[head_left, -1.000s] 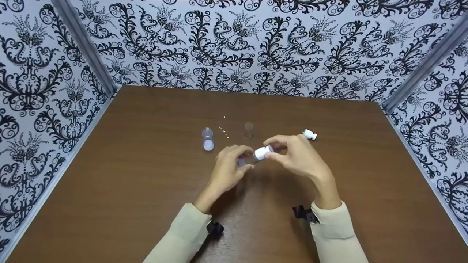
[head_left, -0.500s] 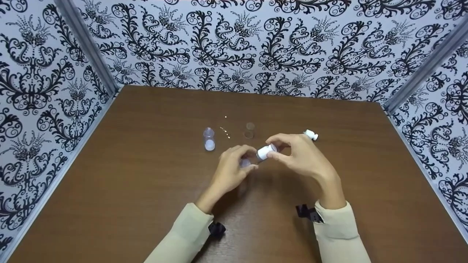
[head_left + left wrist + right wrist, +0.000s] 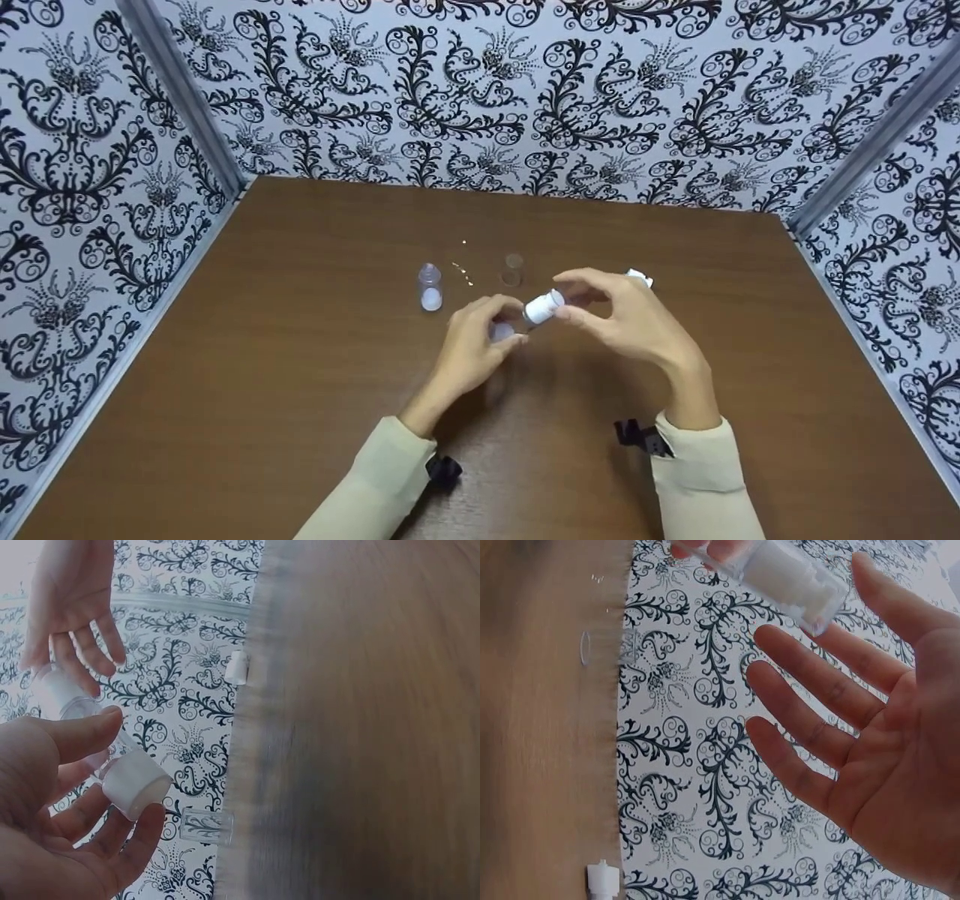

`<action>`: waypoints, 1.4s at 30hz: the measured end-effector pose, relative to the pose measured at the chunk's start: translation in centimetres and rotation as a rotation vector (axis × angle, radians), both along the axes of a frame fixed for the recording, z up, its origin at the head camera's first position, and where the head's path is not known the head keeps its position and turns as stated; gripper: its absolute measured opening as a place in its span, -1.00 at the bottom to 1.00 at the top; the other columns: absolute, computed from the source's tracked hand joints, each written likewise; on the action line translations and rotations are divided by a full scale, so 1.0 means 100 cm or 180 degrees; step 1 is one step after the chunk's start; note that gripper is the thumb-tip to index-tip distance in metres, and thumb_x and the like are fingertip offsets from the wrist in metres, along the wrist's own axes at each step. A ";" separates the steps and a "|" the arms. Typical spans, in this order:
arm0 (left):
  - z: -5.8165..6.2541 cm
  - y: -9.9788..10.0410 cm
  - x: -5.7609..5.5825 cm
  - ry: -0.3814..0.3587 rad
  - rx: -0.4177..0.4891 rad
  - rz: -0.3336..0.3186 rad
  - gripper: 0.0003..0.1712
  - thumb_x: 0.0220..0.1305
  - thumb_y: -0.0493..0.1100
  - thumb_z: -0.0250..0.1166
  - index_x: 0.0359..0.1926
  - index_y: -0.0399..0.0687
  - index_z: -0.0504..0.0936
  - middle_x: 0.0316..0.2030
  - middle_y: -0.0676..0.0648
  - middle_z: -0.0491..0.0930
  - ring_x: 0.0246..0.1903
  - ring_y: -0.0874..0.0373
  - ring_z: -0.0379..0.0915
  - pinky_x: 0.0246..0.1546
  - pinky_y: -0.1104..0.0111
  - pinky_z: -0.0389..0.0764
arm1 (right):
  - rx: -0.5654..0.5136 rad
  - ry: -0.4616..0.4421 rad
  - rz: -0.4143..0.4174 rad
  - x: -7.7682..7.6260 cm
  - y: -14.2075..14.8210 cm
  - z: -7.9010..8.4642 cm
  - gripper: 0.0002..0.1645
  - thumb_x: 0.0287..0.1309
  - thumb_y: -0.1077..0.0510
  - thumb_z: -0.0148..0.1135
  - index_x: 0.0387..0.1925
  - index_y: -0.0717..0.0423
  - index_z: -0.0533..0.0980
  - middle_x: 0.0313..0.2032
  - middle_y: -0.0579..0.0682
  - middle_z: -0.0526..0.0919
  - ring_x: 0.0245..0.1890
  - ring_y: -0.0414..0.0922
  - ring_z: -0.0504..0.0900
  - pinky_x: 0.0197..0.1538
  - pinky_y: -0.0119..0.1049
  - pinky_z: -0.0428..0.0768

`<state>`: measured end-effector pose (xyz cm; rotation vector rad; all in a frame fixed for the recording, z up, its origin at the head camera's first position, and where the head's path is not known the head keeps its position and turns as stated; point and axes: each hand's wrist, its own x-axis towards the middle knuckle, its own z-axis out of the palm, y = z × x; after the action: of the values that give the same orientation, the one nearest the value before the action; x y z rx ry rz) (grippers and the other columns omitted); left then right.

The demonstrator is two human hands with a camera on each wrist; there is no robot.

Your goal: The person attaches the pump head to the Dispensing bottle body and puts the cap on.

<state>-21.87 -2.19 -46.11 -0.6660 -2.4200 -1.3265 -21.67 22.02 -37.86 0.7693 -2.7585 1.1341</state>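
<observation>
My left hand (image 3: pixel 472 341) grips a small clear bottle (image 3: pixel 541 307) with a white pump top under a clear cap. It tilts up to the right above the table. In the left wrist view, my thumb and fingers wrap around the bottle's middle, and its white lower end (image 3: pixel 135 784) sticks out below. At the capped end is my right hand (image 3: pixel 637 322), thumb and fingers spread loosely around it. From the right wrist, the capped top (image 3: pixel 787 577) shows beside the thumb tip, one finger passing behind it, the others extended.
Standing on the brown table (image 3: pixel 300 360) are a second clear bottle (image 3: pixel 430 289) with a white base and a clear cap (image 3: pixel 512 270). Small white bits (image 3: pixel 461 271) lie between them. A white pump head (image 3: pixel 602 879) sits farther right, partly behind my right hand in the head view. Patterned walls enclose the table.
My right hand has drawn slightly right along the bottle's capped end, its fingers loosening so more of the cap shows. The left hand has stayed nearly still.
</observation>
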 end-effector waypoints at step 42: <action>0.037 -0.063 -0.029 -0.0422 0.1178 0.0584 -0.55 0.25 -0.24 0.56 0.13 -0.15 0.67 -0.04 -0.13 0.76 -0.06 0.05 0.71 0.05 0.20 0.71 | 0.0000 0.0359 -0.0433 -0.008 0.021 -0.004 -0.58 0.37 0.14 0.43 0.21 0.12 0.65 -0.11 -0.10 0.80 -0.08 -0.16 0.74 0.17 -0.14 0.66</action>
<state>-24.79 -8.49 -42.40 -0.2597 -2.1778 -1.7194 -22.46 24.08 -38.29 0.6144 -2.6715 1.0322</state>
